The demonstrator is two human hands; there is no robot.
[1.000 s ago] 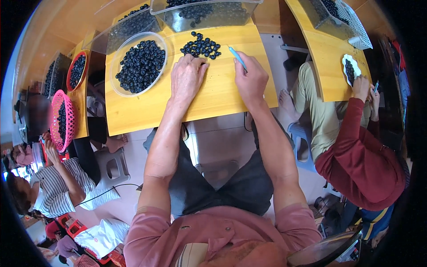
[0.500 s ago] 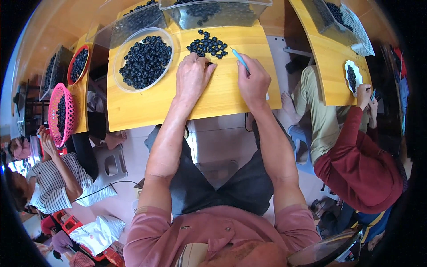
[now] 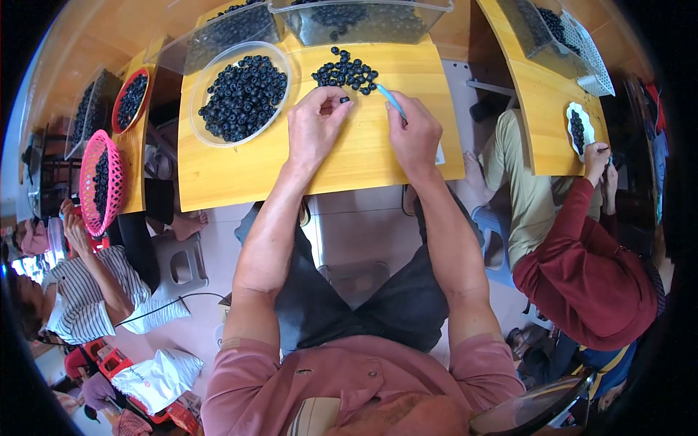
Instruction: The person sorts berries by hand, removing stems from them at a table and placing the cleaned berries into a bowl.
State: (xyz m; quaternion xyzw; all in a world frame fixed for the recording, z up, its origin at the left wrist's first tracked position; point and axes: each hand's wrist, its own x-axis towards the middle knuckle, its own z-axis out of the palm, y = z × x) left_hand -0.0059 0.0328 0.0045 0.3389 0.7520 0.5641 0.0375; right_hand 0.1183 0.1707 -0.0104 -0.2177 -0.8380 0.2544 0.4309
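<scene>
My left hand (image 3: pixel 314 125) is closed in a pinch over the yellow table (image 3: pixel 247 174). Between its thumb and fingertips sits a small dark round bead (image 3: pixel 345 101). My right hand (image 3: pixel 416 136) grips a slim light-blue pen-like tool (image 3: pixel 392 100), whose thin end points up and left, apart from the held bead. Just beyond both hands lies a loose heap of dark beads (image 3: pixel 347 71). To the left of my left hand stands a round clear bowl (image 3: pixel 195 109) full of similar dark beads (image 3: pixel 243 98).
Clear plastic bins (image 3: pixel 363 29) with more beads line the table's far edge. At the left, a person in stripes (image 3: pixel 94 294) works beside a pink basket (image 3: pixel 115 182) and a red-rimmed bowl (image 3: pixel 146 87). At the right, a person in dark red (image 3: pixel 582 283) works by a white dish (image 3: pixel 587 132).
My left hand has turned and its fingers have lifted, bringing the pinched bead into clearer view. My right hand has stayed nearly still with the blue tool. The whole view has shifted slightly.
</scene>
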